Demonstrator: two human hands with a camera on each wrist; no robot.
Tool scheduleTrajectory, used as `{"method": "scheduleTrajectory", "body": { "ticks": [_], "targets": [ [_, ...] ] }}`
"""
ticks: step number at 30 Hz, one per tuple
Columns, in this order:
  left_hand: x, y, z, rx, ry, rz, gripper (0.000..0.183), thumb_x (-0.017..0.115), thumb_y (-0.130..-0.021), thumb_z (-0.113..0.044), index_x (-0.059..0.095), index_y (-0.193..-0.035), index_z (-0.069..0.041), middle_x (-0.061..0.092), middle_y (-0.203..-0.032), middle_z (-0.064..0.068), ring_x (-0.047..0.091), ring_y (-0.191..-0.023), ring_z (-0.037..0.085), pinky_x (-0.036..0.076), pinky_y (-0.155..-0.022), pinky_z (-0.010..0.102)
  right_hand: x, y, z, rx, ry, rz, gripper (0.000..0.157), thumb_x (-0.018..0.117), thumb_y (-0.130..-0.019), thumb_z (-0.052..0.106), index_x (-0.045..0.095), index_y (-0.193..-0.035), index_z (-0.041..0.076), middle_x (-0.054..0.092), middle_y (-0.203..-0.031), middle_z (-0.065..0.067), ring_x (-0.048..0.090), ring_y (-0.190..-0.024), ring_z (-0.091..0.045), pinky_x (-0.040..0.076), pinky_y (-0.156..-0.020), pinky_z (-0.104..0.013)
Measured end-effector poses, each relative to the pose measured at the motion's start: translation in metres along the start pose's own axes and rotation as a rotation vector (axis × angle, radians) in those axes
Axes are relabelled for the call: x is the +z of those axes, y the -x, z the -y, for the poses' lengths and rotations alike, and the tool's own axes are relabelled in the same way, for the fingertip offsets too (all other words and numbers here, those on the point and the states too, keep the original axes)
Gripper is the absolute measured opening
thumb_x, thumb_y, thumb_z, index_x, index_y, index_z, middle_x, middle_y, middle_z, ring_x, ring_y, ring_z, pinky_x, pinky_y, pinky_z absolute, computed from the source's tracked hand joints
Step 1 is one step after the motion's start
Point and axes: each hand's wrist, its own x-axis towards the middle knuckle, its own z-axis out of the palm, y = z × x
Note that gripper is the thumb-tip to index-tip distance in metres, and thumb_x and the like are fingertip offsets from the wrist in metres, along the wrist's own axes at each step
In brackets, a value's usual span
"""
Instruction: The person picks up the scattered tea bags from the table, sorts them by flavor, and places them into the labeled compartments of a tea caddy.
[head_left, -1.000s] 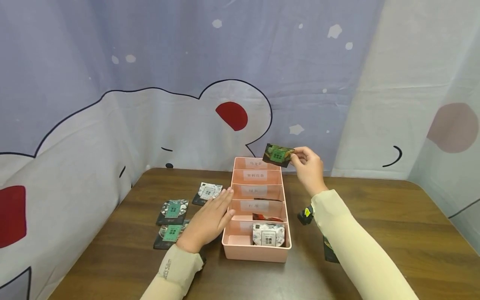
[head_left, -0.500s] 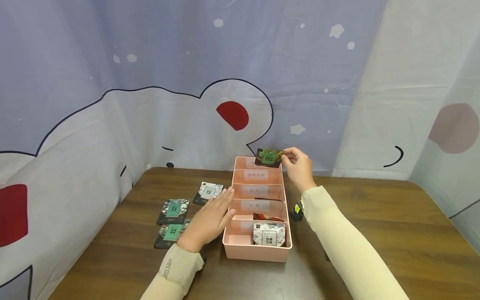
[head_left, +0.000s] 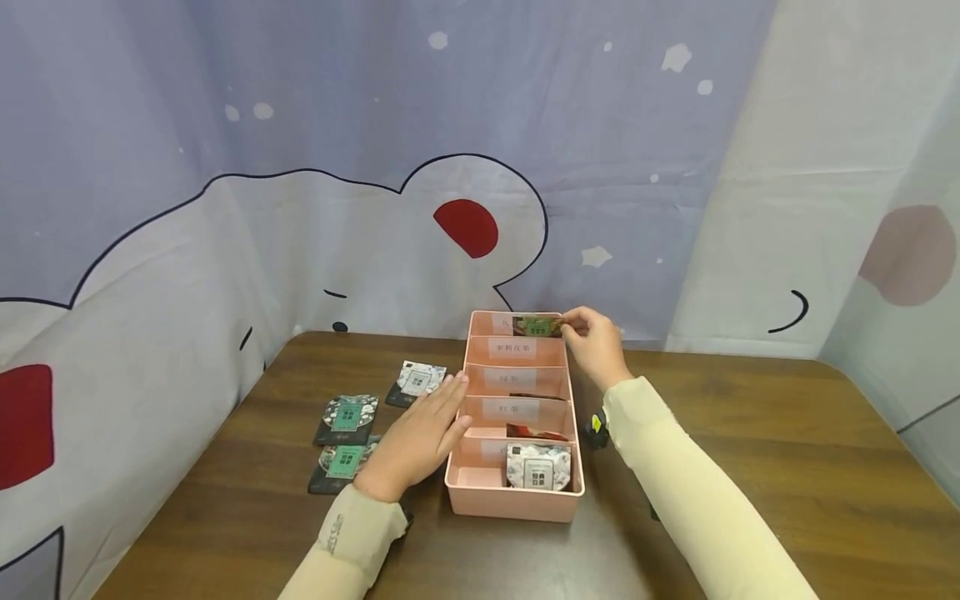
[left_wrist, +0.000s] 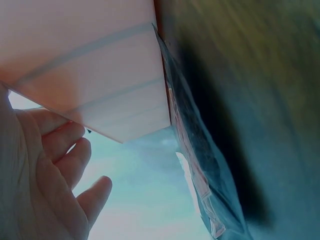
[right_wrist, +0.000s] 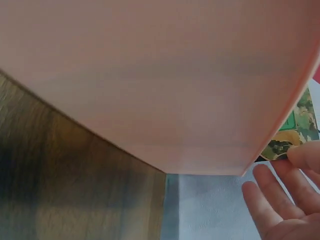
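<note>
A pink box [head_left: 513, 505] with several labelled compartments stands lengthwise on the table. My right hand [head_left: 597, 348] pinches a green and black tea sachet [head_left: 536, 326] by its right edge, and the sachet's lower part is hidden inside the farthest compartment. In the right wrist view, the thumb and fingers meet at the sachet's corner [right_wrist: 280, 147] beside the box rim. My left hand [head_left: 417, 437] rests with fairly straight fingers along the box's left rim. A white tea sachet [head_left: 538, 468] stands in the nearest compartment, with a red sachet [head_left: 536, 432] in the one behind it.
Left of the box lie a white and black sachet [head_left: 417, 382] and two green-labelled sachets, one [head_left: 348, 417] overlapping the other [head_left: 341, 467]. A dark sachet edge [head_left: 655, 514] shows beside my right sleeve. A printed curtain [head_left: 360, 250] hangs behind the wooden table [head_left: 757, 433].
My right hand has moved left and then down, bringing the green and black tea sachet from above the box into the farthest compartment. My left hand has stayed at the rim.
</note>
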Motion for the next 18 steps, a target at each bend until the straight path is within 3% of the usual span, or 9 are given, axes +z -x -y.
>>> {"method": "scheduleTrajectory", "body": {
  "ticks": [9,18],
  "targets": [
    [0.000,-0.001,0.001,-0.005,-0.001,-0.002,0.063,0.039,-0.109,-0.042,0.026,-0.162,-0.010,0.022,-0.167,0.002,0.019,-0.154,0.022,0.022,-0.123,0.049,-0.007,0.002,-0.003,-0.017,0.008,0.054,0.018,0.061,-0.098,0.003,0.069,-0.110,-0.006,0.071,-0.108,-0.022,0.067,-0.102,-0.037,0.054,-0.093,-0.050],
    [-0.001,-0.001,0.001,-0.013,0.002,0.016,0.063,0.038,-0.109,-0.043,0.024,-0.162,-0.011,0.020,-0.167,0.001,0.018,-0.154,0.022,0.021,-0.124,0.049,-0.029,0.010,0.005,-0.079,0.045,0.088,0.017,0.064,-0.095,0.004,0.071,-0.109,-0.003,0.073,-0.104,-0.018,0.068,-0.097,-0.035,0.055,-0.087,-0.046]
  ]
}}
